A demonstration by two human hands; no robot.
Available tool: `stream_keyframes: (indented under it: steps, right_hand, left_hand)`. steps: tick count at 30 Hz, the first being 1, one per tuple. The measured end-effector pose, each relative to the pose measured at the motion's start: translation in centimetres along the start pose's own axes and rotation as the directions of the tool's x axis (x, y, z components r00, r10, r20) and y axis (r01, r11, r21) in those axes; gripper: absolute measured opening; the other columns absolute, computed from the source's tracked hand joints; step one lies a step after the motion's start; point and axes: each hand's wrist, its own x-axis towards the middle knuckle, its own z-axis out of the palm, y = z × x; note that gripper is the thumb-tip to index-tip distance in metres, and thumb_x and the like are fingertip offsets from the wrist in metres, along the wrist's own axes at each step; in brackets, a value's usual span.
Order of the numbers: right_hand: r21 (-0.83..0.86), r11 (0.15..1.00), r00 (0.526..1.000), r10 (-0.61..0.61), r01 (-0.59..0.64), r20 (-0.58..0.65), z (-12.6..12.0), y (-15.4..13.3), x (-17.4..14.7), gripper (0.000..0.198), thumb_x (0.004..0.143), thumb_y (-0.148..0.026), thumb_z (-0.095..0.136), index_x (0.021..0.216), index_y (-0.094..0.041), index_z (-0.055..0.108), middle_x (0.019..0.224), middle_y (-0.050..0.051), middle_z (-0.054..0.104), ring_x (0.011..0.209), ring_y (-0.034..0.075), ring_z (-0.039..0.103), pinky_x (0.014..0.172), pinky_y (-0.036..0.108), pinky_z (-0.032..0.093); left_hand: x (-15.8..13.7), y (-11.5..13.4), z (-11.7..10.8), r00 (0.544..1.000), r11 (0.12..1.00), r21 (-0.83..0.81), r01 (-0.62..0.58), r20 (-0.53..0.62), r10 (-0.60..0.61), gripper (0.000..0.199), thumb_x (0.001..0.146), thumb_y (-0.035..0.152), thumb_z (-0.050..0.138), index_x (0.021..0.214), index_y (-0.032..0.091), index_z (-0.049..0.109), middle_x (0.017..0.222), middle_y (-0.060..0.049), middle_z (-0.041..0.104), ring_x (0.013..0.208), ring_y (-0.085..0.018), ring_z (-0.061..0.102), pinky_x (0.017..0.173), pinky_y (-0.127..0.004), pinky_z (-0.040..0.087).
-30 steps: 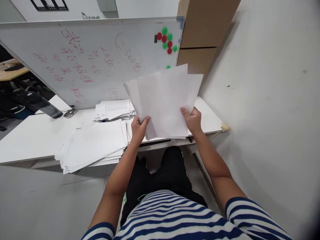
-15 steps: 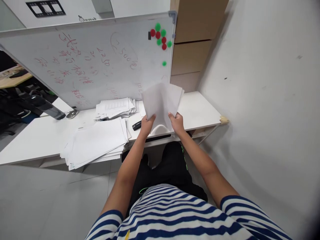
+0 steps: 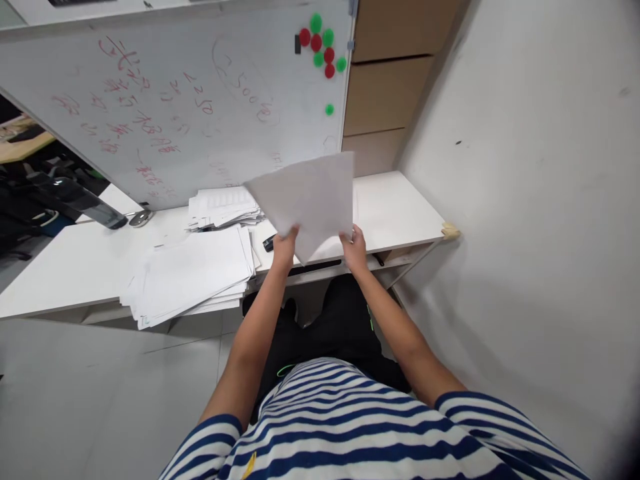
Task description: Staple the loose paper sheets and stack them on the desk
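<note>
smooth white paper (image 3: pixel 310 200), its lower edge gently curved, is held above the front edge of a white table (image 3: pixel 400 207); whether it is one sheet or several is hard to tell. the fingers of the left hand (image 3: pixel 284 252) pinch its lower left edge, those of the right hand (image 3: pixel 355 253) its lower right. to the left lie a loose, fanned paper pile (image 3: pixel 195 273) and a ragged smaller pile (image 3: pixel 220 207). behind stand a glossy whiteboard (image 3: pixel 280 133) with round magnets (image 3: pixel 316 43) and brown cardboard boxes (image 3: pixel 387 93); at right, a pale, scuffed wall (image 3: pixel 525 233).
</note>
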Motion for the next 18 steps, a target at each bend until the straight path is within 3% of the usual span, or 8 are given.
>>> stream_keyframes:
  steps: [2, 4, 6, 7, 11, 14, 16, 18]
  right_hand:
    - [0.198, 0.97, 0.981, 0.163, -0.14, -0.104, -0.4, 0.5, -1.8, 0.068, 0.079, -0.059, 0.067, 0.136, -0.026, 0.049, 0.137, 0.01, 0.061, 0.127, 0.022, 0.058, 0.106, 0.042, 0.047]
    - [0.356, 0.895, 0.958, 0.287, -0.269, 0.002, -0.6, 0.9, -4.3, 0.065, 0.082, -0.065, 0.062, 0.134, -0.03, 0.048, 0.137, 0.008, 0.061, 0.124, 0.022, 0.061, 0.099, 0.043, 0.054]
    - [0.424, 0.852, 0.952, 0.28, -0.305, 0.124, -0.9, 1.3, -6.6, 0.057, 0.081, -0.06, 0.067, 0.127, -0.03, 0.053, 0.131, 0.006, 0.066, 0.119, 0.022, 0.064, 0.094, 0.042, 0.057]
    - [0.442, 0.844, 0.952, 0.277, -0.305, 0.128, -1.1, 1.5, -7.4, 0.053, 0.079, -0.054, 0.071, 0.123, -0.029, 0.056, 0.126, 0.005, 0.069, 0.116, 0.022, 0.066, 0.093, 0.041, 0.058]
    - [0.434, 0.835, 0.912, 0.405, -0.339, -0.066, -4.0, 3.2, -8.8, 0.038, 0.07, -0.035, 0.078, 0.104, -0.023, 0.065, 0.107, 0.004, 0.076, 0.102, 0.021, 0.071, 0.089, 0.036, 0.06]
    - [0.347, 0.875, 0.895, 0.412, -0.337, -0.172, -8.0, 4.9, -9.6, 0.035, 0.069, -0.036, 0.077, 0.1, -0.022, 0.069, 0.102, 0.002, 0.077, 0.098, 0.019, 0.072, 0.089, 0.033, 0.06]
    - [0.307, 0.891, 0.889, 0.406, -0.334, -0.212, -10.8, 5.5, -10.3, 0.037, 0.067, -0.039, 0.078, 0.099, -0.021, 0.071, 0.101, 0.002, 0.078, 0.095, 0.019, 0.073, 0.087, 0.031, 0.061]
    - [0.284, 0.896, 0.88, 0.412, -0.343, -0.237, -13.1, 5.5, -11.1, 0.04, 0.066, -0.042, 0.08, 0.099, -0.02, 0.071, 0.1, 0.002, 0.078, 0.091, 0.02, 0.074, 0.082, 0.031, 0.062]
  left_hand:
    - [-1.1, 0.0, 0.5, 0.995, 0.996, -0.074, 0.057, -0.072, -0.062, 0.045, 0.076, 0.04, 0.08, 0.112, 0.016, 0.067, 0.119, -0.013, 0.073, 0.113, -0.026, 0.067, 0.099, -0.04, 0.053]
    - [-2.8, -0.8, 1.2, 0.981, 0.988, -0.065, 0.141, -0.123, -0.149, 0.042, 0.078, 0.037, 0.079, 0.112, 0.016, 0.067, 0.122, -0.015, 0.072, 0.114, -0.026, 0.068, 0.101, -0.043, 0.054]
    - [-4.7, -2.1, 2.2, 0.973, 0.978, -0.047, 0.202, -0.103, -0.206, 0.037, 0.081, 0.035, 0.077, 0.11, 0.015, 0.067, 0.121, -0.015, 0.072, 0.113, -0.027, 0.068, 0.101, -0.044, 0.054]
    - [-5.5, -2.8, 2.7, 0.971, 0.975, -0.027, 0.222, -0.083, -0.224, 0.036, 0.081, 0.035, 0.076, 0.11, 0.015, 0.066, 0.121, -0.015, 0.072, 0.113, -0.027, 0.068, 0.101, -0.044, 0.054]
    - [-6.9, -4.5, 3.4, 0.979, 0.977, 0.075, 0.201, 0.008, -0.202, 0.04, 0.084, 0.037, 0.074, 0.117, 0.018, 0.062, 0.127, -0.014, 0.068, 0.115, -0.026, 0.066, 0.098, -0.04, 0.054]
    - [-4.5, -3.8, 1.5, 0.998, 0.962, 0.267, 0.055, -0.01, -0.055, 0.043, 0.09, 0.043, 0.066, 0.125, 0.02, 0.056, 0.124, -0.014, 0.066, 0.11, -0.023, 0.066, 0.093, -0.038, 0.055]
    - [-2.0, -2.9, -0.7, 0.99, 0.829, 0.542, -0.138, 0.05, 0.132, 0.042, 0.091, 0.041, 0.063, 0.127, 0.02, 0.056, 0.123, -0.014, 0.065, 0.118, -0.026, 0.061, 0.1, -0.041, 0.05]
    - [0.5, -2.1, -3.4, 0.961, 0.513, 0.825, -0.238, 0.122, 0.25, 0.048, 0.086, 0.037, 0.069, 0.129, 0.021, 0.056, 0.134, -0.016, 0.059, 0.135, -0.034, 0.046, 0.111, -0.049, 0.038]
